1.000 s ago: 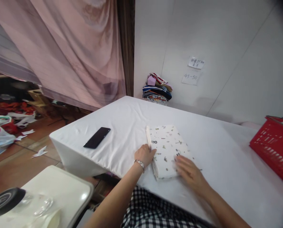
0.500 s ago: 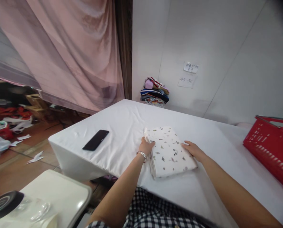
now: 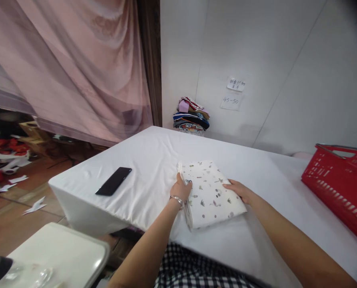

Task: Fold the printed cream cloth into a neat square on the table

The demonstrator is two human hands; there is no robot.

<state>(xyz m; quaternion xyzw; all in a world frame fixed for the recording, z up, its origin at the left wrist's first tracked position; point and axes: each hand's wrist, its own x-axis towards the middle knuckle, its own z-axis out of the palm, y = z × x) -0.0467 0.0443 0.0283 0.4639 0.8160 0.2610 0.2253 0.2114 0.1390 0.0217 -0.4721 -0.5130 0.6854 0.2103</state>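
A folded white cloth with small printed motifs (image 3: 210, 194) lies on the white-covered table (image 3: 154, 160) in front of me. My left hand (image 3: 182, 188), with a bracelet at the wrist, grips the cloth's left edge, thumb on top and fingers curled around the layered folds. My right hand (image 3: 240, 189) rests against the cloth's right edge, fingers curled at its side.
A black phone (image 3: 114, 181) lies on the table to the left. A red plastic basket (image 3: 340, 182) stands at the right. A pile of folded clothes (image 3: 191, 116) sits by the wall at the table's far end. A pale stool top (image 3: 55, 256) is at lower left.
My right hand slid from the top of the cloth to its right edge. My left hand stayed on the left edge and closed on it. The view shifted slightly right.
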